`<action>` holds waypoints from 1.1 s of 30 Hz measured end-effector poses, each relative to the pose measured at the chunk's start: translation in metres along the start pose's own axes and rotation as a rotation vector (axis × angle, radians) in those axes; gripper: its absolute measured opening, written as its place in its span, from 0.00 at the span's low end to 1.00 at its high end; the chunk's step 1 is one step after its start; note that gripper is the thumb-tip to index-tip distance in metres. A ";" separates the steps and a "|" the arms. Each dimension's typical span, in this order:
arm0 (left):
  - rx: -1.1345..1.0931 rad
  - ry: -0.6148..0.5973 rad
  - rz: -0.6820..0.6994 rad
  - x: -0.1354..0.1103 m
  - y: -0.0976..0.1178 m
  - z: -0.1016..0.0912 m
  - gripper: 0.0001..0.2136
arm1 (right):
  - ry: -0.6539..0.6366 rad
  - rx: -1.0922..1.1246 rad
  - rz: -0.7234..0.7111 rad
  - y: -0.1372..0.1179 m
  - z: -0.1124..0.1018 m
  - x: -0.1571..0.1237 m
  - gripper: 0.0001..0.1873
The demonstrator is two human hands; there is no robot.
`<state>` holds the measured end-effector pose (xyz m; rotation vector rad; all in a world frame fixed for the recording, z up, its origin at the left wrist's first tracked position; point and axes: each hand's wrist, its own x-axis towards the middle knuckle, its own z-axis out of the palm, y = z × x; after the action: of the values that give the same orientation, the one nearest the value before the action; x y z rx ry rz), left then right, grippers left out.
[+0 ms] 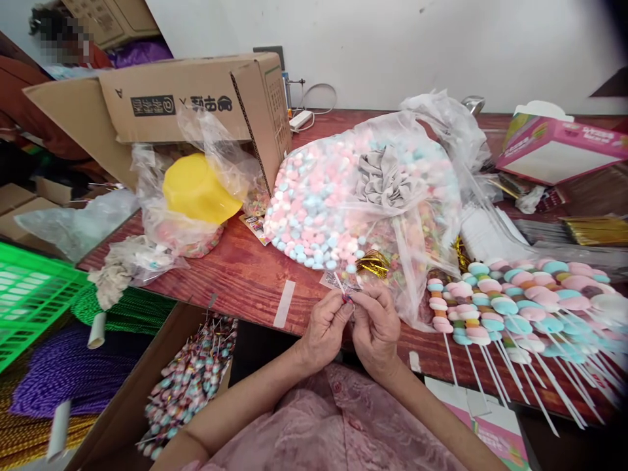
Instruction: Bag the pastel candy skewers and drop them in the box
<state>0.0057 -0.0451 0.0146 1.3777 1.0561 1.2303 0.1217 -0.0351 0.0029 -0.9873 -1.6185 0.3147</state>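
Pinching a thin white stick-like piece (339,282) between left hand (324,329) and right hand (379,327), seemingly mid-adjustment, next needing steady fingertips.

Pink, wht & lt blue across candies (314,212); brt yel on bowl (199,190); grn on basket (44,267); reddish-brn wood grain along table (235,278).

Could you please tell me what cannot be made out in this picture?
All in the head view:
Small item: mostly covered by the left hand and right hand, too small to identify.
Inside of the cardboard box: largely hidden by its panel and clear plastic.
Marshmallow skewers: pile cut off by the right edge.
Green crate: cut off by the left edge.
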 end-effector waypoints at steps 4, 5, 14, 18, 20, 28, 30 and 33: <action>-0.225 0.048 -0.201 0.002 -0.007 0.001 0.19 | -0.045 0.032 0.014 0.002 -0.002 -0.002 0.22; -0.297 0.048 -0.273 0.004 -0.008 -0.001 0.20 | -0.061 0.021 -0.014 0.005 -0.006 0.000 0.24; -0.334 -0.496 -0.514 0.028 0.011 -0.031 0.18 | -0.694 -0.345 -0.753 0.032 -0.057 0.064 0.24; -0.352 -0.656 -0.605 0.029 0.015 -0.034 0.14 | -0.773 -0.209 -0.717 0.024 -0.059 0.070 0.15; -0.368 -0.676 -0.609 0.028 0.014 -0.037 0.16 | -0.783 -0.222 -0.643 0.018 -0.057 0.068 0.12; 0.538 -0.603 0.002 0.017 0.018 -0.038 0.12 | -0.956 -0.376 -0.309 0.022 -0.046 0.054 0.12; 0.749 -0.595 0.100 0.012 0.017 -0.033 0.08 | -1.010 -0.361 -0.208 0.029 -0.043 0.052 0.13; 0.876 -0.578 0.147 0.009 0.012 -0.028 0.09 | -1.000 -0.345 -0.141 0.030 -0.042 0.050 0.15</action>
<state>-0.0215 -0.0355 0.0286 2.3248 1.1123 0.3591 0.1728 0.0076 0.0302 -1.0209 -2.7067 0.4846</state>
